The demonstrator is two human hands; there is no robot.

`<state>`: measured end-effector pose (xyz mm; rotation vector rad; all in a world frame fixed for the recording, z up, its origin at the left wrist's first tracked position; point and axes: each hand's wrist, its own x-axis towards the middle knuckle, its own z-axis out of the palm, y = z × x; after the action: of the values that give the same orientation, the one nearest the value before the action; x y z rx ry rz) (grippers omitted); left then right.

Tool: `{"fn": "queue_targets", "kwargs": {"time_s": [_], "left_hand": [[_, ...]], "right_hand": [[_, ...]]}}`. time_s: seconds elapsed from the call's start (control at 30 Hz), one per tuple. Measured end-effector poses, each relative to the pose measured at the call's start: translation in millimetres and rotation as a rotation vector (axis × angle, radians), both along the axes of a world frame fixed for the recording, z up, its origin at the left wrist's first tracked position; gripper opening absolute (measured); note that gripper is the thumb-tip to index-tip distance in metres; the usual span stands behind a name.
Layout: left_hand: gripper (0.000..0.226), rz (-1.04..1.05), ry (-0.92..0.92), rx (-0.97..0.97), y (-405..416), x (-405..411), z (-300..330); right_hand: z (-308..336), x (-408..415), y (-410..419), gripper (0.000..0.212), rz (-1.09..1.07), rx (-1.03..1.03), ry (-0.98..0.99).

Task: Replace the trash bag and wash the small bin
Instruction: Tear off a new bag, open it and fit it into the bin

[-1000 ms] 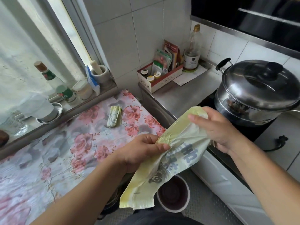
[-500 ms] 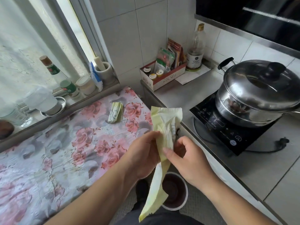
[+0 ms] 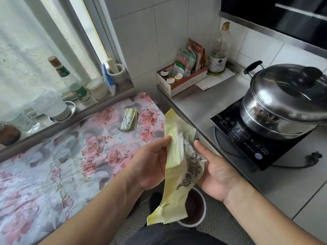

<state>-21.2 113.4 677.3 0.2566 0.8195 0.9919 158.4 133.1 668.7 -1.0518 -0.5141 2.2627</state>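
A pale yellow trash bag point(image 3: 174, 175) with dark printed characters hangs upright between my hands, partly unfolded. My left hand point(image 3: 154, 163) pinches its left edge between thumb and fingers. My right hand point(image 3: 215, 169) holds the bag's right side, thumb up and palm facing left, fingers hidden behind the plastic. Below the bag, on the floor, stands the small bin point(image 3: 194, 212), round with a white rim and a dark inside, half hidden by the bag.
A folded spare bag point(image 3: 128, 119) lies on the floral tablecloth point(image 3: 58, 167) at left. Bottles and jars line the windowsill point(image 3: 74, 96). On the steel counter point(image 3: 200, 105) at right are a condiment box point(image 3: 182, 80) and a lidded pot point(image 3: 286, 101) on an induction cooker point(image 3: 247, 144).
The bag went from stretched sideways between my hands to hanging upright. My right hand came down off its top and now holds the right side, spreading the plastic.
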Motion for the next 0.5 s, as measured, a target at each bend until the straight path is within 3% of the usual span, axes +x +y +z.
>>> {"fn": "queue_targets", "kwargs": {"time_s": [0.2, 0.37, 0.5], "left_hand": [[0.036, 0.011, 0.127, 0.06, 4.2, -6.3, 2.5], [0.032, 0.062, 0.322, 0.135, 3.5, -21.7, 7.8], [0.026, -0.007, 0.352, 0.19, -0.9, -34.3, 15.1]], "right_hand": [[4.9, -9.1, 6.4, 0.047, -0.001, -0.022, -0.029], [4.4, -4.2, 15.8, 0.043, -0.114, 0.23, -0.215], [8.8, 4.6, 23.0, 0.022, -0.123, 0.401, -0.175]]}}
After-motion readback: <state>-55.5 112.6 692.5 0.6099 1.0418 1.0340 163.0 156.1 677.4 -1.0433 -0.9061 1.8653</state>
